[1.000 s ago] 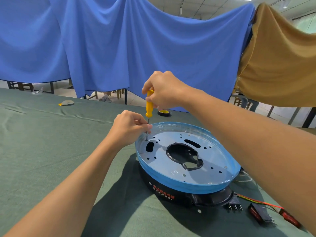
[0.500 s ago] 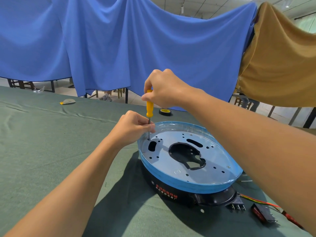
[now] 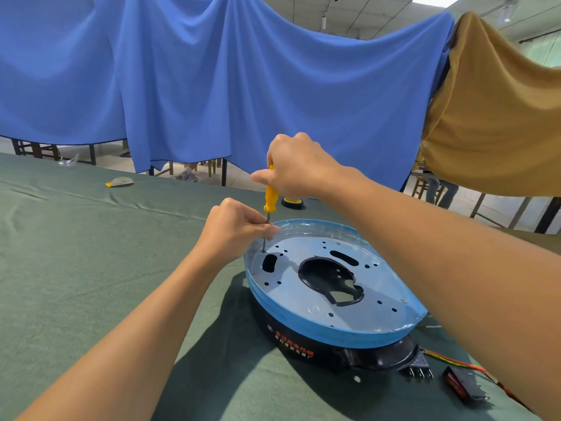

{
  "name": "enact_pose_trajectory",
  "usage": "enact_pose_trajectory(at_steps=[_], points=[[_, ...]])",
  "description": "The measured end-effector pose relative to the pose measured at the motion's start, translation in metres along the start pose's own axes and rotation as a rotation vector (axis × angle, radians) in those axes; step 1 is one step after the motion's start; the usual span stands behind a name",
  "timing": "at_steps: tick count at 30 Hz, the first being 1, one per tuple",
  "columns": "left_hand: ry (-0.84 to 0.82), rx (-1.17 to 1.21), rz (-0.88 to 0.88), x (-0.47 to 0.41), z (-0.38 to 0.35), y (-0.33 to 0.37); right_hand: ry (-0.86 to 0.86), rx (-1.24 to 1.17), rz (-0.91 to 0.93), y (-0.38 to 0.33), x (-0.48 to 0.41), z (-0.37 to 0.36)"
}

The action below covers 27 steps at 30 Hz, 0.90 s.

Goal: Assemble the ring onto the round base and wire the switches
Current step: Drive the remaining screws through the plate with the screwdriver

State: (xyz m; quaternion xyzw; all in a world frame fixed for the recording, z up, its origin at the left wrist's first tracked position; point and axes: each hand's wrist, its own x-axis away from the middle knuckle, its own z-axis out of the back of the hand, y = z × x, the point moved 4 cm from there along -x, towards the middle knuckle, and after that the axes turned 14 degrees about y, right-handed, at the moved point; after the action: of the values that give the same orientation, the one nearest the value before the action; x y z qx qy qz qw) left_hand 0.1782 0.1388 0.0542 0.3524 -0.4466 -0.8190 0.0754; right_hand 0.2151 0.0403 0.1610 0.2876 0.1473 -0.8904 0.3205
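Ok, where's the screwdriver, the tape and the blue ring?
screwdriver (image 3: 270,197): head view, yellow handle.
tape (image 3: 292,206): head view, front wall.
ring (image 3: 334,331): head view, blue front wall.

Barely anything moved in the last second. The right hand (image 3: 299,165) has twisted round on top of the yellow screwdriver (image 3: 270,197), so its thumb now pokes out to the left, where before it was tucked in with the fingers. The left hand (image 3: 233,227) looks shuffled too, with its fingertips (image 3: 274,230) reaching slightly further past the shaft.
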Motion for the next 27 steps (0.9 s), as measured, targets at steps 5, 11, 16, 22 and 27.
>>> enact_pose_trajectory(at_steps=[5, 11, 16, 22, 27], points=[[-0.114, -0.015, 0.019, -0.002, -0.004, -0.004, -0.030, -0.100, 0.113, -0.005, -0.001, 0.002], [0.043, 0.014, 0.018, -0.001, 0.000, -0.003, -0.003, -0.043, -0.010, 0.002, 0.000, -0.002], [-0.050, -0.042, -0.007, -0.003, -0.001, -0.003, -0.030, -0.084, 0.121, -0.001, 0.000, 0.001], [0.028, -0.025, -0.012, -0.003, 0.003, 0.005, -0.013, -0.077, -0.001, 0.004, 0.003, -0.005], [-0.035, -0.048, -0.031, -0.004, 0.002, 0.006, -0.016, -0.126, 0.046, 0.004, -0.001, -0.005]])
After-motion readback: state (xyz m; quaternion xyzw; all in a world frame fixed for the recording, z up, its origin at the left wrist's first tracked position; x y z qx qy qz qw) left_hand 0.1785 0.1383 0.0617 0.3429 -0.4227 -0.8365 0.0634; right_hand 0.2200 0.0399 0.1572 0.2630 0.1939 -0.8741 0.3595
